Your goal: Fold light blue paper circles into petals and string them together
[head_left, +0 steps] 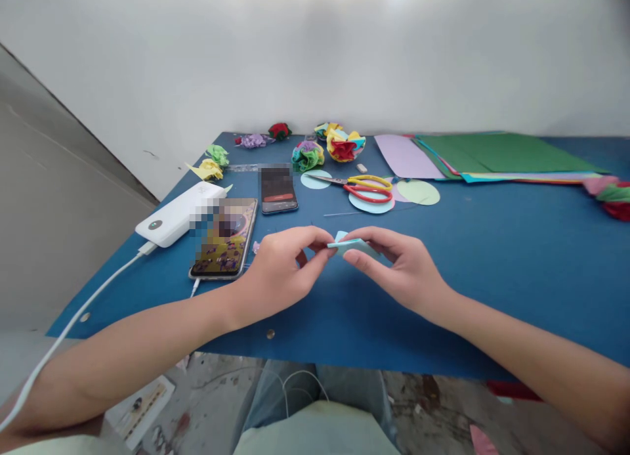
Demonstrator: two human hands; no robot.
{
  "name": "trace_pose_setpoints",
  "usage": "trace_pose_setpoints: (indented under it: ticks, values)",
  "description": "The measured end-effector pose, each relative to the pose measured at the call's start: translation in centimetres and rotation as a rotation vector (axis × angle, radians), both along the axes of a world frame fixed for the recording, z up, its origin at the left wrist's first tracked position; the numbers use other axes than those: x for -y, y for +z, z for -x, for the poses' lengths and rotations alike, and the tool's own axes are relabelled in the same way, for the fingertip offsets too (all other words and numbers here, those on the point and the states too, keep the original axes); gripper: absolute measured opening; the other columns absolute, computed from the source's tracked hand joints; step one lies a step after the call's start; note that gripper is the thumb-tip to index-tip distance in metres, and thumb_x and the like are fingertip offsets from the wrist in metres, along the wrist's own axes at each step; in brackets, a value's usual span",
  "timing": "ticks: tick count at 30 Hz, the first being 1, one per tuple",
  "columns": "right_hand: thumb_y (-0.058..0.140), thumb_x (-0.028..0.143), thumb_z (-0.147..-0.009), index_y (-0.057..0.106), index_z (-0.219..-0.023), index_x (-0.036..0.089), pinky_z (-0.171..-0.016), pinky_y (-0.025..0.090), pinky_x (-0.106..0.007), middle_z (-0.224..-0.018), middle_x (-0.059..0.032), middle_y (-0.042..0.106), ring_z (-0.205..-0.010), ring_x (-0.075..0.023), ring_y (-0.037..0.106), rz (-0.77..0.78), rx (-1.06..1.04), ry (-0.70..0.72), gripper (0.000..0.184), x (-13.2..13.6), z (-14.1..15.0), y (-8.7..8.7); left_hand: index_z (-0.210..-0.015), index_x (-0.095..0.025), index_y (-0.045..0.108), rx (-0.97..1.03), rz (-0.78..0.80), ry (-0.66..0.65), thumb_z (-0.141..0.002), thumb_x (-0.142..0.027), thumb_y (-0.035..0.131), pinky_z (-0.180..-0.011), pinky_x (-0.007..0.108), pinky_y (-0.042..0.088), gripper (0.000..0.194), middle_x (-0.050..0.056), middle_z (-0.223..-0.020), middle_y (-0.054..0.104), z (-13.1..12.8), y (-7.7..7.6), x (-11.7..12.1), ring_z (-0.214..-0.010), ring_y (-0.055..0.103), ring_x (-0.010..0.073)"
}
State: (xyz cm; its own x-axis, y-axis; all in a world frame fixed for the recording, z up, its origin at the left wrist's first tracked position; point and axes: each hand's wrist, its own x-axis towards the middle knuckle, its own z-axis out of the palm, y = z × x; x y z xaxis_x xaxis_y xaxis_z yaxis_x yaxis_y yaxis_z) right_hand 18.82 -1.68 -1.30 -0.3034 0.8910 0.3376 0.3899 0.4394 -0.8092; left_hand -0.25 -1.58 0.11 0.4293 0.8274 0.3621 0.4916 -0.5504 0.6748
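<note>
Blue counter: two phones, power bank left; scissors, paper circles middle; paper flowers far; colored sheets far right.

This looks like a makeshift craft corner in a plain, unfinished room. A blue counter stands against a bare white wall, and the concrete floor below is stained and littered. On the counter lie sheets of coloured paper, scissors on cut paper circles, and finished paper flowers (some crumpled, many-coloured). 2 phones and a power bank sit alongside.
</note>
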Motion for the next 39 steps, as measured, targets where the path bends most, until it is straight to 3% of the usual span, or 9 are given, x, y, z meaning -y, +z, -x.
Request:
trace_pose_setpoints:
  ticks: [3,7,12,21,39]
  values:
    - [0.056,0.038,-0.083,0.066,-0.091,0.02,-0.069,0.05,-0.027,-0.088,-0.0031,0.068,-0.08,-0.0174,0.062,0.026,-0.014,0.008,0.022,0.05,0.08,0.07,-0.093,-0.016,0.06,-0.08,-0.214,-0.003,-0.085,-0.018,0.052,-0.063,0.021,0.047,0.012,0.003,-0.082,0.066,0.1,-0.53,0.18,-0.066,0.058,0.0108]
    - [0.055,0.04,-0.083,0.066,-0.089,0.019,-0.063,0.049,-0.025,-0.084,-0.0023,0.066,-0.069,-0.0141,0.06,0.139,-0.097,0.043,0.023,-0.11,0.13,-0.15,-0.093,-0.016,0.059,-0.096,-0.289,-0.022,-0.086,-0.017,0.049,-0.068,0.022,0.047,0.012,0.003,-0.084,0.066,0.16,-0.79,0.23,-0.07,0.059,0.0112]
    - [0.056,0.041,-0.082,0.064,-0.087,0.018,-0.061,0.05,-0.025,-0.088,-0.0042,0.064,-0.067,-0.0128,0.056,0.232,-0.184,0.109,0.025,-0.29,0.21,-0.19,-0.092,-0.016,0.058,-0.03,-0.171,-0.023,-0.082,-0.016,0.054,-0.06,0.02,0.047,0.011,0.002,-0.081,0.063,0.01,-0.35,0.24,-0.069,0.058,0.0106]
    - [0.058,0.042,-0.081,0.065,-0.082,0.018,-0.053,0.049,-0.021,-0.069,-0.0007,0.06,-0.058,-0.0103,0.054,0.28,-0.202,0.089,0.025,0.09,0.31,0.02,-0.089,-0.015,0.06,0.123,0.117,-0.049,-0.081,-0.019,0.056,-0.061,0.019,0.049,0.01,0.003,-0.081,0.063,-0.46,-0.03,0.36,-0.071,0.058,0.0111]
    - [0.057,0.041,-0.081,0.064,-0.078,0.017,-0.049,0.043,-0.02,-0.065,0.0006,0.058,-0.055,-0.01,0.052,0.178,-0.178,-0.053,0.025,0.16,1.03,-0.75,-0.091,-0.015,0.062,0.21,0.239,-0.026,-0.083,-0.027,0.057,-0.058,0.017,0.05,0.016,0.002,-0.078,0.065,-0.51,-0.6,0.06,-0.067,0.06,0.0104]
